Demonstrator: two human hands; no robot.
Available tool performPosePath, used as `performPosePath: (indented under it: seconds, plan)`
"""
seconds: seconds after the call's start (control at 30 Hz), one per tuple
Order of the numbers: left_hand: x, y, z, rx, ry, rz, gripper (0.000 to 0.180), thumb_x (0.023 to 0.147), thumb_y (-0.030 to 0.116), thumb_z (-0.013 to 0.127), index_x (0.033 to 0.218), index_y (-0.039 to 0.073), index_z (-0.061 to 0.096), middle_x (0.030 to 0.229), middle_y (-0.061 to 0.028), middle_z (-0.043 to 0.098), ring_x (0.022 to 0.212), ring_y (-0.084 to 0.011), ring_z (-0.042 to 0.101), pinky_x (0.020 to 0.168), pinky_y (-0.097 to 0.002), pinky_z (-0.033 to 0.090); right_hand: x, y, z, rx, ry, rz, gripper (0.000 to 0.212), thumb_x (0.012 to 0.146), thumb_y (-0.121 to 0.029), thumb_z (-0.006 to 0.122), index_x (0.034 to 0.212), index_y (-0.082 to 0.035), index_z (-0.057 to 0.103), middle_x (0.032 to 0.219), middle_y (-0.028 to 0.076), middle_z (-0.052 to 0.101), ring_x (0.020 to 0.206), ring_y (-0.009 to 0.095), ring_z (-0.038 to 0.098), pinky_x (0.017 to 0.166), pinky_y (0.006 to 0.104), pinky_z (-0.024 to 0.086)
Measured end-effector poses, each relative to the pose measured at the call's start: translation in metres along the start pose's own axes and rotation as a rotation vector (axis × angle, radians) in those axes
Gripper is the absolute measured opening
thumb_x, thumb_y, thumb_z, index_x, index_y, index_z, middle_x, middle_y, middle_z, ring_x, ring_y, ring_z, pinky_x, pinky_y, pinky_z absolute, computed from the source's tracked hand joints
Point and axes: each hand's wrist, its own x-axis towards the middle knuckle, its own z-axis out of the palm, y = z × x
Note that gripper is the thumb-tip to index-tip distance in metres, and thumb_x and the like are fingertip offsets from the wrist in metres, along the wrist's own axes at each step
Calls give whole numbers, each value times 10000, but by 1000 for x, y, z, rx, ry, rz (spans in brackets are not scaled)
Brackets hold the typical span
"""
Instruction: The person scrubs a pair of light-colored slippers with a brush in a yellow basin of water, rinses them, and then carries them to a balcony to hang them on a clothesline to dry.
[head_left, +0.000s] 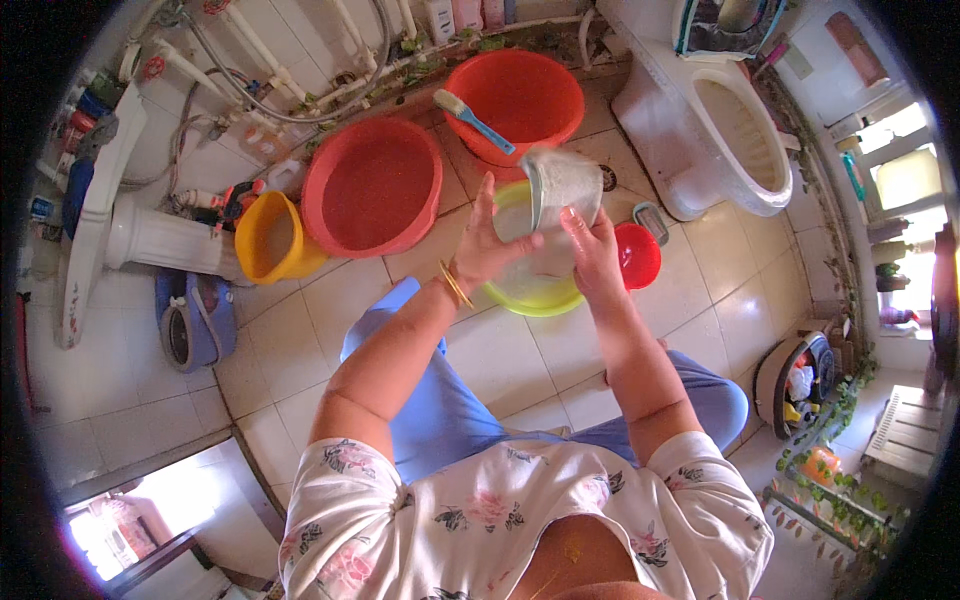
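Over the basin: a pale tub (562, 185) is held tilted above the yellow-green basin (530, 295).
Left hand (487, 245): fingers wrapped on the tub's side, at 9 o'clock.
Right hand (592, 250): clamped on the tub, at 5 o'clock.
Red bowl (640, 255): at 3 o'clock, touching the basin.

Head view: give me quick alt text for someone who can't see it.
Both hands, left hand and right hand, hold a clear plastic container tilted over a yellow-green basin on a tiled bathroom floor. Two red basins, a yellow bucket, a small red bowl and a toilet surround it.
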Motion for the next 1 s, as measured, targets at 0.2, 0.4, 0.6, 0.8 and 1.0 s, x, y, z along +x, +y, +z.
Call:
performPosePath:
  seconds: [0.2, 0.4, 0.6, 0.8, 1.0]
  plan:
    - [3, 10, -16, -1263, -458, -452, 497, 817, 254, 623, 1232, 60, 427, 1168, -101, 542, 1114, -217, 488, 976, -389, 356, -36, -18, -7, -334, -193, 299, 394, 848, -221, 598, 1164, -23, 473, 969, 30, 587, 854, 117, 561, 725, 268, 463]
    - [-10, 9, 6, -855, -237, -216, 353, 788, 79, 621, 1116, 56, 493, 1089, -89, 566, 1015, -203, 549, 851, -363, 469, -78, -1, -4, -584, -104, 300, 374, 854, -212, 581, 1149, -13, 464, 947, 49, 587, 801, 106, 567, 667, 248, 470]
    - [-50, 38, 16, -1057, -295, -249, 505, 738, -14, 626, 1176, 87, 396, 1063, -45, 524, 961, -179, 544, 818, -318, 469, -104, 9, -24, -499, -34, 219, 361, 833, -192, 595, 1122, 4, 503, 937, 71, 605, 821, 127, 563, 712, 278, 459]
    - [-93, 39, 39, -786, -225, -193, 521, 701, -30, 624, 1176, 68, 434, 1055, -27, 542, 917, -145, 531, 828, -289, 441, -132, 6, -32, -393, -114, 107, 350, 826, -194, 618, 1093, 2, 507, 934, 70, 598, 824, 121, 554, 707, 273, 458]
    - [-114, 43, 48, -381, -196, -195, 450, 712, -19, 587, 1147, 42, 486, 988, -37, 579, 909, -137, 544, 817, -271, 436, -123, -2, -55, -655, 115, -248, 350, 783, -234, 672, 1014, -19, 521, 915, 80, 588, 766, 131, 553, 677, 274, 452]
